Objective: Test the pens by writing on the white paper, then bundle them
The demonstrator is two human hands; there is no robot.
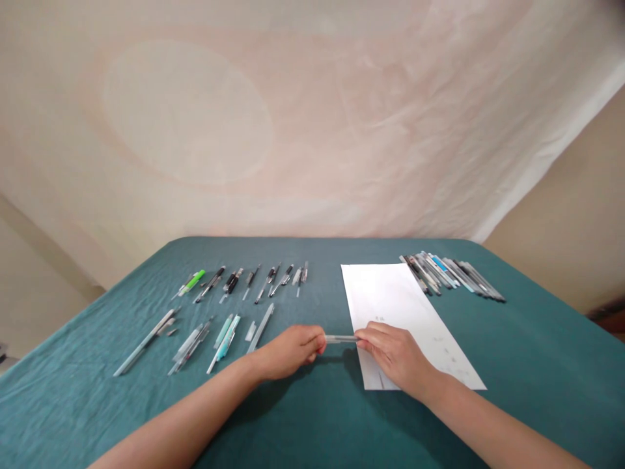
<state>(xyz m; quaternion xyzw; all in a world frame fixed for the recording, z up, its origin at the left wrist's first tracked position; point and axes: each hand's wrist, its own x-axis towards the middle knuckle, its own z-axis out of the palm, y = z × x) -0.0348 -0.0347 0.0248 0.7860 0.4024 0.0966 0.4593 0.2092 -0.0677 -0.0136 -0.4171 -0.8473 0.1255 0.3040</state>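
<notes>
A slim pen with a clear barrel (340, 339) is stretched level between my two hands, just above the cloth. My left hand (296, 348) is closed around its left end, and the fingertips of my right hand (390, 352) pinch the right end. Both tips of the pen are hidden by fingers. Below my right hand lies a sheet of white paper (378, 286) with a few faint marks on it. Nearest my left hand rests a clear tube (262, 327) with a small clear cap (250, 331) beside it.
On the green tablecloth (332, 430), a back row on the left holds black pen parts (233, 281) and a bright green pen (194, 283). In front are teal pen parts (226, 339) and a long clear pen (145, 342). Several pens (452, 273) lie bunched at the right.
</notes>
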